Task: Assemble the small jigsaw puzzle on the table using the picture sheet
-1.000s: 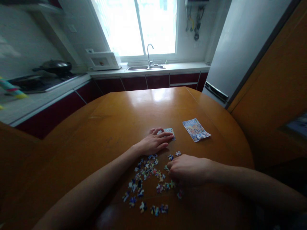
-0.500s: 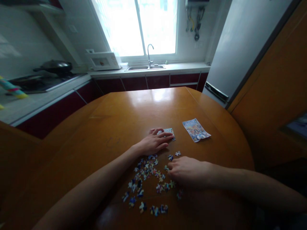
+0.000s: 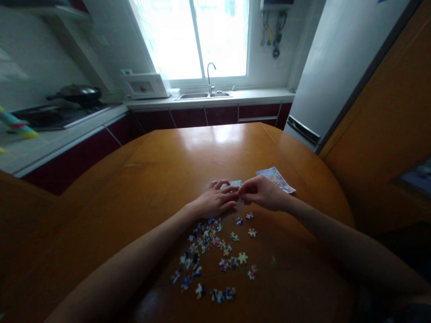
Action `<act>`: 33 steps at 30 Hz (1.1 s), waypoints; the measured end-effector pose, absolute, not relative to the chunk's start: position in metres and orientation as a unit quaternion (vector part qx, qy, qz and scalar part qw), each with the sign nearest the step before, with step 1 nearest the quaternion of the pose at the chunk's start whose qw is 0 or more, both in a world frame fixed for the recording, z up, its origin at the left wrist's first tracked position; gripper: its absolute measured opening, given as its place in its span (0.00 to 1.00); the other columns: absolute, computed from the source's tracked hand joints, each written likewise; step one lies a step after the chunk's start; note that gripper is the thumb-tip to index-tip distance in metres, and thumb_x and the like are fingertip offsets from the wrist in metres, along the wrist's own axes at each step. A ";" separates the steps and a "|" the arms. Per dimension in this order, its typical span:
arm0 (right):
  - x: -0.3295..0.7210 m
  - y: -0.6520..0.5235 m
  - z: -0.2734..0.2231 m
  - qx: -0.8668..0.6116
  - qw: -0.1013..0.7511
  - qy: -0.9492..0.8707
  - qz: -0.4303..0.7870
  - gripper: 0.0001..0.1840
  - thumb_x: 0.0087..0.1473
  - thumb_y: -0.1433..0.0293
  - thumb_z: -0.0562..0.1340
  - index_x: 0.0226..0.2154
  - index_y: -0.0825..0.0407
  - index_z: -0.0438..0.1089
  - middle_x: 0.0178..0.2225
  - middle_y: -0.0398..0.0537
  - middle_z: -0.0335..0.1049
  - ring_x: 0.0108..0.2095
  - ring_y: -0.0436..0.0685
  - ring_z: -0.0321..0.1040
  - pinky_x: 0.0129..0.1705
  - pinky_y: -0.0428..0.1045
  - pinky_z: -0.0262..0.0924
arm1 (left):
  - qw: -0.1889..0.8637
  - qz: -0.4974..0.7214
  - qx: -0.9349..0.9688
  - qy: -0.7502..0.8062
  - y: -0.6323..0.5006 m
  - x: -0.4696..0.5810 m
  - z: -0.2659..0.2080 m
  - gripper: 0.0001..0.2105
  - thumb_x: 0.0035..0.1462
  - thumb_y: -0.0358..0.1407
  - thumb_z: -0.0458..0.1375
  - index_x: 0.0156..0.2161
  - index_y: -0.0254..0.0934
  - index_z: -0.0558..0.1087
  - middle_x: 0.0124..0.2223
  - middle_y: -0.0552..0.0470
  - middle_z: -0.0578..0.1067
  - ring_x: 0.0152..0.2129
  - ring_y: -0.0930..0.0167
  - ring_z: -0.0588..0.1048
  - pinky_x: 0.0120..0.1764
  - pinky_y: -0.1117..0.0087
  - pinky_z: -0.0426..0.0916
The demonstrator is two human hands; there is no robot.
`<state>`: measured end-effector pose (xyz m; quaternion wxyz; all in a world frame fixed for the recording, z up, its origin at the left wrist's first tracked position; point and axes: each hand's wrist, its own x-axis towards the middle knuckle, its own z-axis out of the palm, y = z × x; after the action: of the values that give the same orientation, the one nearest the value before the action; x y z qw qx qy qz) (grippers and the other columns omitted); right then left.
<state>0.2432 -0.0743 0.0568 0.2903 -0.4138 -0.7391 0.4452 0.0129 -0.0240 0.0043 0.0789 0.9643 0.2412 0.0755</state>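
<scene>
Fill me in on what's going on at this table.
A person is busy with jigsaw pieces. Their left hand lies with its fingers over a small printed patch, partly hiding it. The right hand is at the left fingertips, its fingers bent; whether it holds a piece can't be told. Loose puzzle pieces lie scattered nearer the person, and a printed sheet lies partly behind the right hand.

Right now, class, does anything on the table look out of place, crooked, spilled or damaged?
Nothing plainly stands out. The puzzle pieces lie loosely scattered, which seems ordinary, and the printed sheet sits at a slant, partly hidden by the right hand.
</scene>
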 end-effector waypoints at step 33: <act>0.266 -0.039 0.026 -0.456 0.125 -0.829 0.298 0.06 0.45 0.72 0.68 0.30 0.55 0.78 0.23 0.43 0.73 0.24 0.49 0.63 0.27 0.45 0.52 | 0.128 0.082 0.967 0.203 -0.032 0.013 0.016 0.22 0.69 0.48 0.44 0.65 0.56 0.58 0.64 0.61 0.66 0.63 0.59 0.53 0.63 0.51 0.49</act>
<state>0.2663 -0.0391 0.0263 0.1249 -0.4561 -0.8291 0.2982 0.0132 -0.0320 0.0157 0.1281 0.9672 0.2034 0.0823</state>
